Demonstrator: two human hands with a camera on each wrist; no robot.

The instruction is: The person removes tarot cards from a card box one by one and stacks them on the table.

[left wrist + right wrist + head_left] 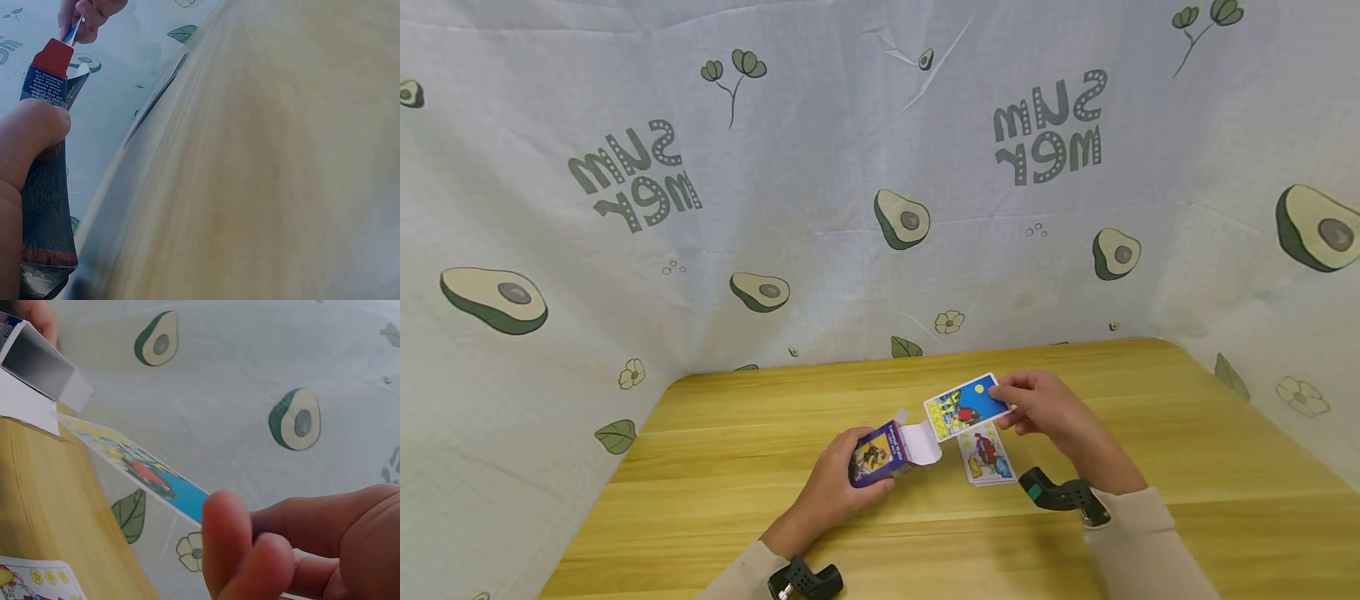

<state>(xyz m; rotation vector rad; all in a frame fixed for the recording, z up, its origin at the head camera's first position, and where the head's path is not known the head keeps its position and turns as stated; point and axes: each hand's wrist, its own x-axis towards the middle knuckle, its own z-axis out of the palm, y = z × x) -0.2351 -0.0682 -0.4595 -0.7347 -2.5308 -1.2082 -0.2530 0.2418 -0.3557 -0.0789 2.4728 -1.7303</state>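
Observation:
My left hand (842,479) grips a purple card box (874,455), its top flap (922,442) open toward the right. In the right wrist view the box's inside (39,359) shows hollow near the mouth. Between thumb and fingers, my right hand (1037,408) pinches an illustrated card (964,408) with a blue sky and a red figure. The card's far end is right at the open flap. Below it on the table lie several cards (988,457), partly covered by the held card in the head view. The left thumb (53,122) presses the box's narrow side.
A wooden table (737,467) spans the front. White cloth (820,208) printed with avocados, leaves and lettering hangs behind it and on both sides. Each wrist carries a black strap-on device, on the left (805,579) and on the right (1063,494).

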